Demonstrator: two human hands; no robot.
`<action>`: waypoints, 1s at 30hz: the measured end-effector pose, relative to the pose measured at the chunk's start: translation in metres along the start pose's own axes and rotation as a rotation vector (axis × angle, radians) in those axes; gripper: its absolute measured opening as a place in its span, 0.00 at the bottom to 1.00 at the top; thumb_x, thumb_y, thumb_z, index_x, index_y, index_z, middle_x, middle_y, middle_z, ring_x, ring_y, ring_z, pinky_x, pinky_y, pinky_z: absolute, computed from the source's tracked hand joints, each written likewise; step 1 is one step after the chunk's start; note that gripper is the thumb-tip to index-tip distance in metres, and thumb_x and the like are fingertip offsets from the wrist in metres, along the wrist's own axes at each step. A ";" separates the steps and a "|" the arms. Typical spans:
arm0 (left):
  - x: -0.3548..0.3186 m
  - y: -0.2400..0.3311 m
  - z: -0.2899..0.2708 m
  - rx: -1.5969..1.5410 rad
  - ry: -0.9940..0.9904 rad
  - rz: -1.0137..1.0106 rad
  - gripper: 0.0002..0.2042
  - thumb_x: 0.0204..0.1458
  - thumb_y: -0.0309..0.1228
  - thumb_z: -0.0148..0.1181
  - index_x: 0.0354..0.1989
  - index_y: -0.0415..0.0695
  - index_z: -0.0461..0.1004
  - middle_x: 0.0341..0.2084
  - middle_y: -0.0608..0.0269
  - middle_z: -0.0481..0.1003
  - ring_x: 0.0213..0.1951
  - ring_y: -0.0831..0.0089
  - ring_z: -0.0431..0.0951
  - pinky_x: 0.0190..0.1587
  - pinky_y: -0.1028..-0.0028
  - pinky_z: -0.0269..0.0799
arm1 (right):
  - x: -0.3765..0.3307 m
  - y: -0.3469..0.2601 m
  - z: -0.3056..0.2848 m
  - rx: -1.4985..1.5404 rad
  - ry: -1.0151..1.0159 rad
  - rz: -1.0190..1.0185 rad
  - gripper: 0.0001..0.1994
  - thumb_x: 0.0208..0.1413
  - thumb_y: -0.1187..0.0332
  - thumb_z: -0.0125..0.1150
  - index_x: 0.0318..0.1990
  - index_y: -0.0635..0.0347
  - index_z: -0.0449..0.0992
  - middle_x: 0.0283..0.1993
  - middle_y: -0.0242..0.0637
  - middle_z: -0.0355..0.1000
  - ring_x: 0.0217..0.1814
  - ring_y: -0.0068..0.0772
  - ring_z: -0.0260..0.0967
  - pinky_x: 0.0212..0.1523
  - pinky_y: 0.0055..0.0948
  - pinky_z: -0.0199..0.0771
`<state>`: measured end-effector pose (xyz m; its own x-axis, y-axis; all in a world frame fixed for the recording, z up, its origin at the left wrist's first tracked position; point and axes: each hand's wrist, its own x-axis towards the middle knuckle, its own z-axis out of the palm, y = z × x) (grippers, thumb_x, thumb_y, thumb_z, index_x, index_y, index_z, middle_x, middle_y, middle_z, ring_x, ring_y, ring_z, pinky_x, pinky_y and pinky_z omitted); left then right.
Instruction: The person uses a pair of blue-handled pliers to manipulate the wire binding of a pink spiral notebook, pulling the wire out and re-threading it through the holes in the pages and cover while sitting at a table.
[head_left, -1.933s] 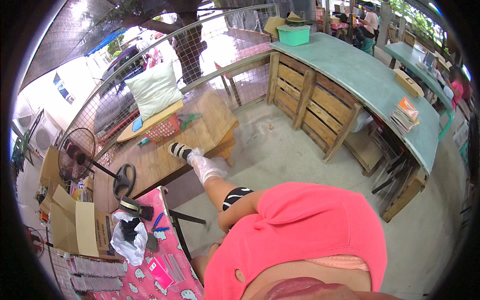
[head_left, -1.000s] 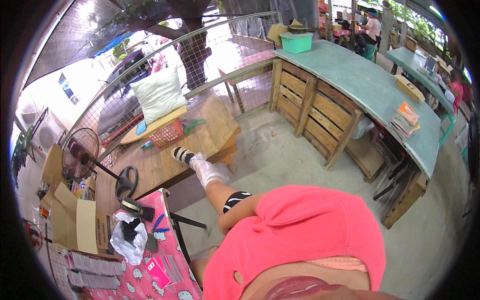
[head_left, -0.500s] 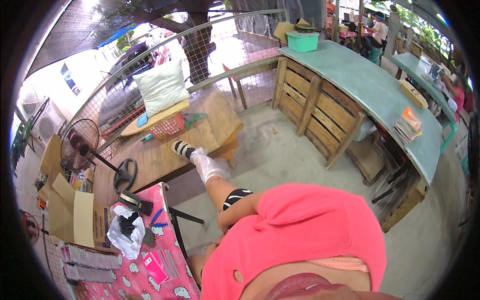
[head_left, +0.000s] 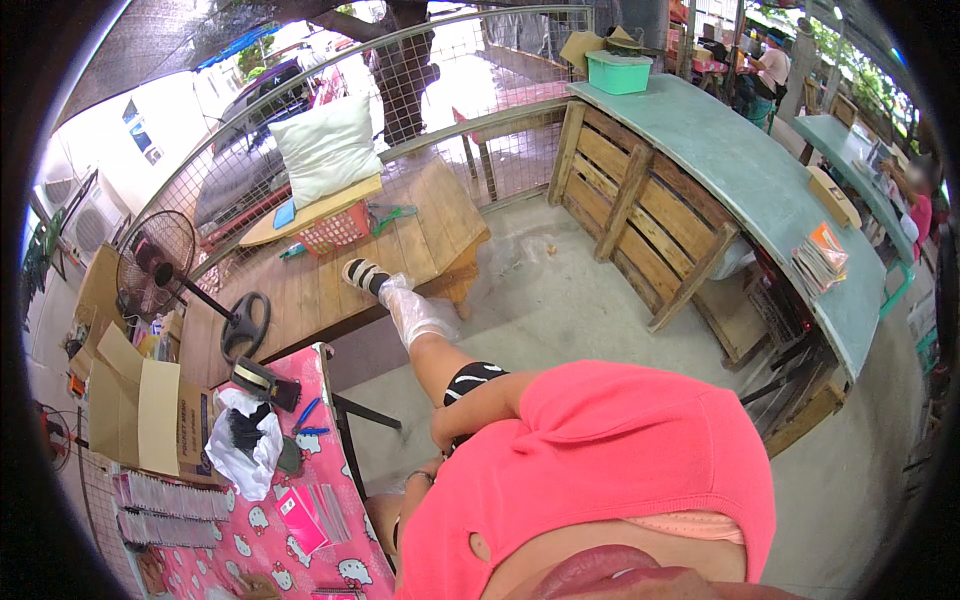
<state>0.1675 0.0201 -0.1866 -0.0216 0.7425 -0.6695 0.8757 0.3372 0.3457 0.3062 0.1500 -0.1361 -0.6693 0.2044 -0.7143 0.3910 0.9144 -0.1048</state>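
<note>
My right hand (head_left: 441, 430) hangs bent at the wrist beside my black shorts (head_left: 474, 384), below the pink sleeve. Close by, nearer the table, is my left hand (head_left: 428, 467), with a dark band at its wrist. My shirt and the small size hide most of the fingers of both hands, so I cannot make out anything in them. On the pink patterned tablecloth (head_left: 352, 570) beside them lies a fanned pile of pink booklets (head_left: 310, 517). Blue pens (head_left: 308, 415), a dark tape dispenser (head_left: 266, 384) and a white plastic bag (head_left: 243, 455) with something black in it are farther back.
Rows of stacked booklets (head_left: 170, 510) and an open cardboard box (head_left: 160, 410) stand at the left. A fan (head_left: 157, 262), cushion (head_left: 325, 148) and red basket (head_left: 338, 230) are by the wooden bench (head_left: 430, 215). A green-topped counter (head_left: 700, 140) runs along the right.
The view has shifted slightly. My left wrist with its band shows more than before. Part of a blurred hand, whose owner I cannot tell, now appears at the tablecloth's lower edge.
</note>
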 end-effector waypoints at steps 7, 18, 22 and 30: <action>0.007 0.003 0.012 -0.026 -0.016 0.015 0.20 0.60 0.43 0.48 0.48 0.41 0.77 0.46 0.44 0.77 0.50 0.51 0.77 0.54 0.58 0.70 | -0.015 -0.014 -0.005 0.000 -0.051 0.052 0.27 0.52 0.41 0.56 0.52 0.47 0.80 0.54 0.33 0.76 0.57 0.41 0.71 0.58 0.48 0.63; 0.044 -0.009 0.038 -0.111 -0.036 0.074 0.20 0.60 0.44 0.48 0.49 0.42 0.77 0.47 0.44 0.77 0.50 0.52 0.77 0.54 0.59 0.70 | -0.036 -0.023 -0.031 -0.007 -0.173 0.022 0.22 0.56 0.51 0.54 0.55 0.46 0.78 0.58 0.39 0.74 0.62 0.42 0.69 0.59 0.49 0.66; 0.053 -0.010 0.020 -0.032 -0.114 0.143 0.22 0.61 0.45 0.46 0.49 0.42 0.77 0.48 0.43 0.76 0.51 0.51 0.76 0.55 0.59 0.69 | -0.014 -0.020 -0.035 0.000 -0.187 0.020 0.23 0.59 0.52 0.50 0.56 0.51 0.77 0.61 0.41 0.71 0.64 0.42 0.67 0.63 0.47 0.61; -0.143 0.072 -0.119 -0.722 0.510 0.341 0.10 0.59 0.31 0.55 0.41 0.38 0.77 0.36 0.53 0.78 0.38 0.61 0.78 0.43 0.69 0.73 | 0.047 0.024 0.019 0.450 0.214 -0.172 0.15 0.52 0.53 0.59 0.36 0.56 0.79 0.35 0.50 0.77 0.39 0.56 0.75 0.40 0.48 0.73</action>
<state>0.1765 0.0068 0.0122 -0.1773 0.9730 -0.1480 0.3668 0.2049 0.9074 0.2960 0.1749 -0.1852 -0.8434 0.1743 -0.5082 0.4651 0.7104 -0.5283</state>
